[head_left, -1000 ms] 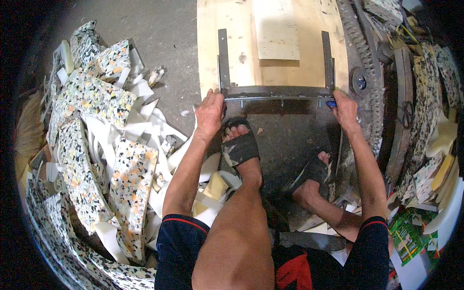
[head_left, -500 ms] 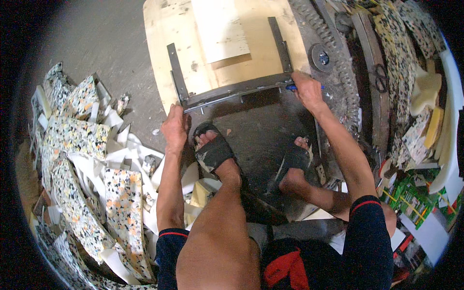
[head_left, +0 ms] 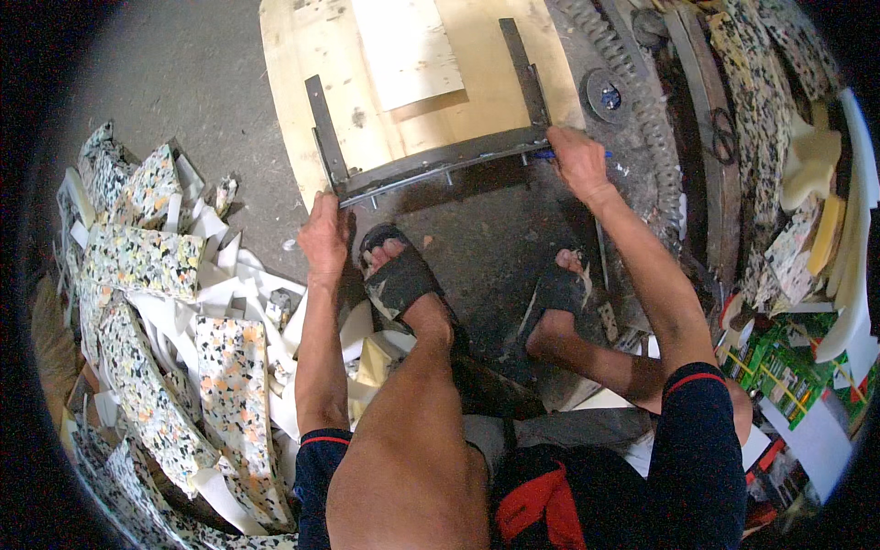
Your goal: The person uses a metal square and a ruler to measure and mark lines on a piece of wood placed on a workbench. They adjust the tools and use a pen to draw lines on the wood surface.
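Note:
A dark U-shaped metal frame [head_left: 438, 163] lies over the near end of a pale plywood board [head_left: 495, 64], its two side arms reaching away from me. Along its near edge runs a thin metal rod [head_left: 403, 186] with several short pegs. My left hand [head_left: 323, 240] is closed round the frame's left corner. At the right corner, my right hand [head_left: 579, 165] is also closed on the frame, with a blue pen [head_left: 605, 155] held across its fingers. Both hands hide the corners they grip. A whitish sheet [head_left: 408, 60] rests on the board beyond the frame.
Speckled foam pieces [head_left: 147, 261] and white scraps heap up on the left. To the right are a round metal disc [head_left: 605, 96], a coiled strip [head_left: 655, 147], scissors [head_left: 724, 137] on a dark beam, and more foam. My sandalled feet [head_left: 403, 275] stand close below the frame.
Frame, board and both hands appear slightly farther up and left, along with the nearby disc, so the view itself has shifted a little. Both grips stay at the frame's corners.

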`<control>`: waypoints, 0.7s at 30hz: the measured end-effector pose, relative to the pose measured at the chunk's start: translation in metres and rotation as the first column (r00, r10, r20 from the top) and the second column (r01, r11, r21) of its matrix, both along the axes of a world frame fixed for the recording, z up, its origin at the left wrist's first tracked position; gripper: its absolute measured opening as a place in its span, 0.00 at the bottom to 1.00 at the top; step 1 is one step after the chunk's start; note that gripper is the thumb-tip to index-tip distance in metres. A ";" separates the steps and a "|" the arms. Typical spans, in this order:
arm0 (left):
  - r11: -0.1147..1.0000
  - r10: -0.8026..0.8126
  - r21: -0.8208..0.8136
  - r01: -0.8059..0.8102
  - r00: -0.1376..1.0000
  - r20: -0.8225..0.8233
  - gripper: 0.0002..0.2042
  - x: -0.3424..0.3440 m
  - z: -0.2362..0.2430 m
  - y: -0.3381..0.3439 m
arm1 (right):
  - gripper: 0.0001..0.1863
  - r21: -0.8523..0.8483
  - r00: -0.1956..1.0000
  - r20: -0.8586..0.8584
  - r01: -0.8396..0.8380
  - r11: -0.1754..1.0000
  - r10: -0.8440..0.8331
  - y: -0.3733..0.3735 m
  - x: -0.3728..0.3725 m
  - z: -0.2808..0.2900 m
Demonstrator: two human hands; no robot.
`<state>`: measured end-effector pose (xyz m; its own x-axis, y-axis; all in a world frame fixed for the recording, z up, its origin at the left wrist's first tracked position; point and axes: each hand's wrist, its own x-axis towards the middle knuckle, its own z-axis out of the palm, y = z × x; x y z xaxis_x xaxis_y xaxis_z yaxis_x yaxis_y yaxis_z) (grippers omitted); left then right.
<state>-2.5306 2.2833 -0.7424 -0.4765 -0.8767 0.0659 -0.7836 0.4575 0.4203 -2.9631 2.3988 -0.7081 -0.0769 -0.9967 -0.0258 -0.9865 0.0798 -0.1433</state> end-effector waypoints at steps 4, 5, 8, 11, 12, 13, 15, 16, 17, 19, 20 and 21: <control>0.992 0.058 0.107 -0.062 0.998 0.037 0.18 -0.004 0.006 0.002 | 0.22 0.092 0.993 0.013 0.116 0.989 -0.117 0.004 0.007 0.003; 0.995 0.040 0.097 -0.038 0.999 -0.023 0.20 -0.003 0.008 0.004 | 0.23 0.148 0.985 0.027 0.167 0.975 -0.172 0.006 0.007 0.005; 0.985 0.130 0.130 -0.110 0.979 -0.158 0.25 0.004 0.010 0.010 | 0.29 -0.077 0.919 0.276 0.314 0.946 -0.283 0.013 -0.003 0.010; 0.845 0.481 0.337 -0.416 0.866 -0.136 0.27 0.017 0.005 0.011 | 0.25 0.030 0.803 0.177 0.574 0.819 -0.569 0.016 -0.026 0.011; 0.831 0.500 0.353 -0.430 0.856 -0.134 0.27 0.021 0.002 0.008 | 0.23 0.116 0.775 0.208 0.586 0.802 -0.597 0.014 -0.032 0.008; 0.810 0.522 0.382 -0.445 0.844 -0.121 0.26 0.025 -0.003 0.004 | 0.22 0.196 0.735 0.217 0.612 0.766 -0.642 0.012 -0.039 0.005; 0.766 0.553 0.469 -0.439 0.823 -0.133 0.25 0.029 -0.014 -0.007 | 0.21 0.238 0.696 0.183 0.653 0.719 -0.694 0.004 -0.050 -0.004; 0.731 0.582 0.540 -0.417 0.794 -0.176 0.25 0.030 -0.020 -0.012 | 0.21 0.284 0.684 0.158 0.660 0.696 -0.712 0.001 -0.055 -0.008; 0.728 0.566 0.541 -0.421 0.815 -0.127 0.24 0.031 -0.026 -0.017 | 0.20 0.244 0.653 0.157 0.701 0.670 -0.741 -0.003 -0.056 -0.013; 0.605 0.695 0.674 -0.423 0.693 -0.189 0.24 0.032 -0.034 -0.027 | 0.19 0.397 0.555 0.263 0.683 0.612 -0.789 -0.008 -0.062 -0.016; 0.483 0.794 0.760 -0.435 0.583 -0.171 0.24 0.033 -0.036 -0.030 | 0.18 0.420 0.530 0.286 0.679 0.602 -0.798 -0.010 -0.064 -0.016; 0.478 0.792 0.791 -0.383 0.578 -0.198 0.24 0.034 -0.038 -0.033 | 0.18 0.428 0.519 0.283 0.685 0.590 -0.807 -0.012 -0.065 -0.016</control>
<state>-2.4962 2.2502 -0.7802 0.1078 -0.8209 -0.5607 -0.3256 -0.5621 0.7603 -3.0283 2.3871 -0.7244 -0.7092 -0.5253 -0.4702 -0.3838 0.8471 -0.3676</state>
